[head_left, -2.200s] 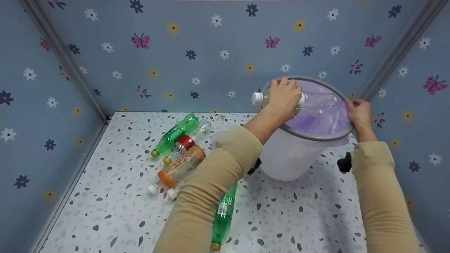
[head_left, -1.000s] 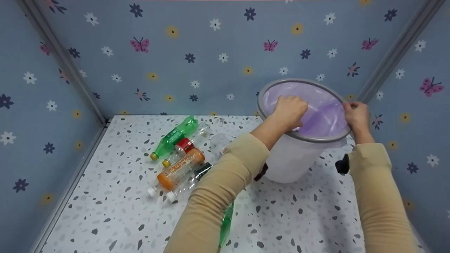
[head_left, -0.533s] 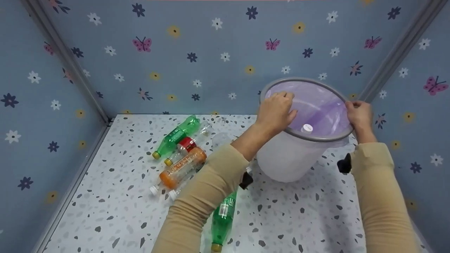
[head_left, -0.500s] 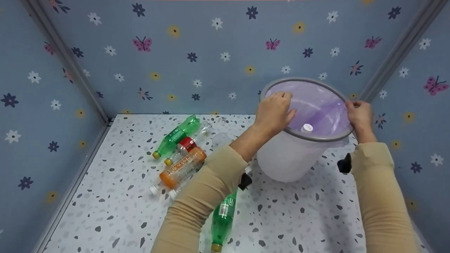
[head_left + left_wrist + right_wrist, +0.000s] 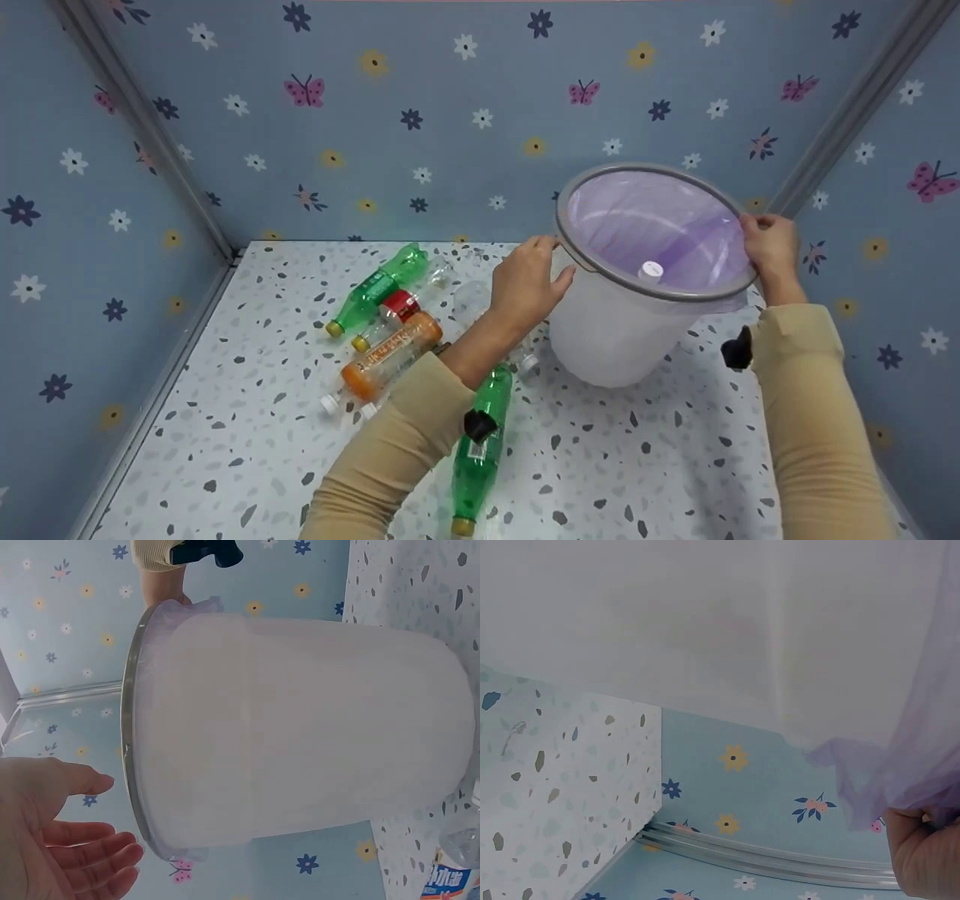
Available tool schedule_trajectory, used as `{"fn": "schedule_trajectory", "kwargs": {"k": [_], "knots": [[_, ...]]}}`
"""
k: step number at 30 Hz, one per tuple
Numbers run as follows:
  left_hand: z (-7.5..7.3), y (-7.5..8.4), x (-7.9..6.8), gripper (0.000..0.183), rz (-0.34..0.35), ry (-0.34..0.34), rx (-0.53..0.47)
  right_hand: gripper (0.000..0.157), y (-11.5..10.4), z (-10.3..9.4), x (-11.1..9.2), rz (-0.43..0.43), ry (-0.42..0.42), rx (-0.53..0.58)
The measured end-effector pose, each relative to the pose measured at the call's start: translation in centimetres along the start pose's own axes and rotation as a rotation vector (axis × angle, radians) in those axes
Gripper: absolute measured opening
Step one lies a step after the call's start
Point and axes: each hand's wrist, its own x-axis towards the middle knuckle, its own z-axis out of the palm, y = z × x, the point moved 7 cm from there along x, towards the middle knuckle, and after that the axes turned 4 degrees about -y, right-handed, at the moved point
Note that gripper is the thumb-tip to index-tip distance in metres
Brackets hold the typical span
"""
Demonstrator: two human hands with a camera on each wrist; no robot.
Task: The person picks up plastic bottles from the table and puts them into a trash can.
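Note:
A white trash bin (image 5: 615,337) with a grey rim and a purple bag lining (image 5: 630,206) stands tilted on the right. My right hand (image 5: 772,247) grips its rim and the bag's edge at the right side; the right wrist view has that hand (image 5: 930,859) against the purple film. Inside the bin, the white cap of a plastic bottle (image 5: 651,271) shows, while the rest is mostly hidden. Just left of the rim, my left hand (image 5: 529,281) holds nothing. Its fingers (image 5: 90,847) are loosely bent and the thumb is apart in the left wrist view.
Left of the bin lie a green bottle (image 5: 375,292), a red-labelled bottle (image 5: 400,305), an orange-labelled bottle (image 5: 394,356) and several clear ones. Another green bottle (image 5: 480,457) lies under my left forearm. Flowered panels (image 5: 450,97) wall in the speckled table (image 5: 240,450).
The clear bottle my left hand held over the bin is now inside, let go. My left hand has come out and moved left past the rim. My right hand keeps its grip.

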Motion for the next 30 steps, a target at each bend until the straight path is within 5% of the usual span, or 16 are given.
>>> {"fn": "schedule_trajectory", "kwargs": {"k": [16,30], "knots": [[5.2,-6.8,-6.4,0.052,-0.162,-0.168,-0.1,0.054,0.0,0.0,0.0,-0.003,0.011,-0.005],[9.5,-10.3,-12.2,0.079,-0.253,-0.303,-0.148,0.055,0.2,0.2,-0.2,0.02,-0.034,0.049]]}}
